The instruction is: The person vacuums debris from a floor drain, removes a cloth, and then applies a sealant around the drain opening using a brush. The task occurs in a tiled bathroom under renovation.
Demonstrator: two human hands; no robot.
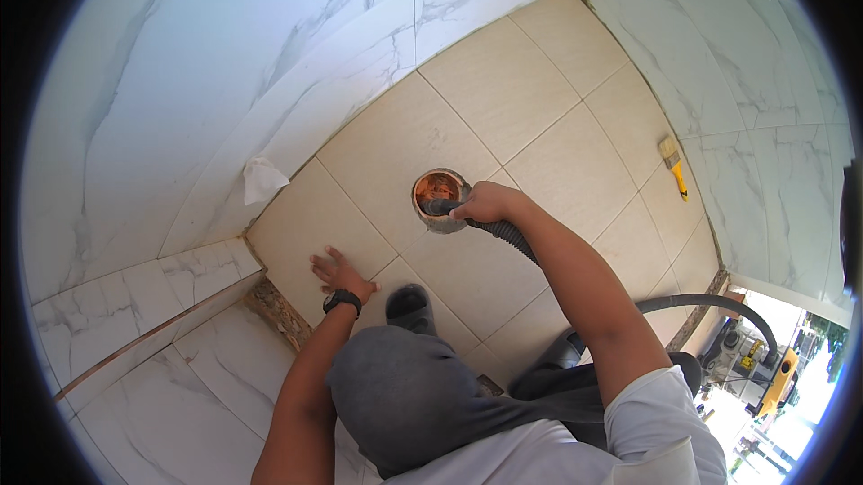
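My right hand (488,203) is closed around a black ribbed vacuum hose (508,233). The hose's end reaches into a round hole (435,181) in the tiled floor, and reddish-brown material shows inside. Rough grey mortar rings the hole's lower edge. My left hand (345,276) lies flat on a beige floor tile with fingers spread, holding nothing, a black watch on its wrist. From behind my right arm, the hose (710,299) curves away toward the doorway at the lower right.
A yellow-handled paintbrush (672,168) lies by the right wall. Crumpled white paper (262,180) is at the left wall's foot. Marble-patterned tiles (297,44) cover the walls. Broken edging (277,312) borders the floor at left. Tools and equipment (751,355) stand beyond the doorway.
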